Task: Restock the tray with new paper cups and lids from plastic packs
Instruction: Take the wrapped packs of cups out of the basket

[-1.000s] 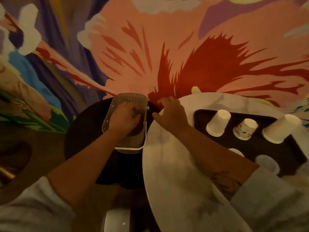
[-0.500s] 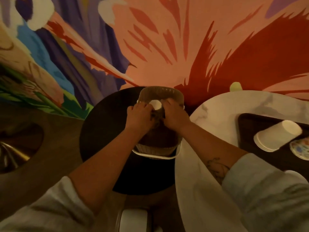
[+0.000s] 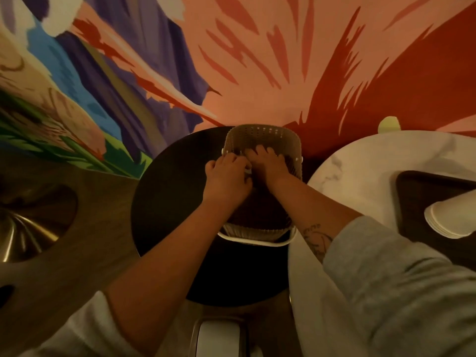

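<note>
Head view: both hands were down in a perforated basket (image 3: 262,135) standing on a round dark desk (image 3: 167,202), which sat just beside a round marble desk (image 3: 360,171) on the right. The basket's white handle (image 3: 257,240) lay folded down at the near rim. The left grip (image 3: 226,181) was knuckles-up over the basket's left side with its fingers curled. A small white sliver (image 3: 247,171) showed at its fingertips, between the two hands. Too little of it showed to name it, so I couldn't tell whether the left grip was clamping it. The right grip (image 3: 268,163) sat just beside the left, with fingers stretched and spread toward the far basket wall and lying on the dark contents. Basket contents were too dark to make out. The task items were well apart from the hands. A dark tray (image 3: 417,197) sat on the marble desk at the right edge, partly cut off by the frame. On it a stack of white paper cups (image 3: 453,217) lay on its side, rims pointing left. The right forearm carried a tattoo (image 3: 316,235) below a grey sleeve (image 3: 386,279). A painted mural wall (image 3: 257,60) filled the background. A pale yellow object (image 3: 389,124) peeked over the far edge of the marble desk.
</note>
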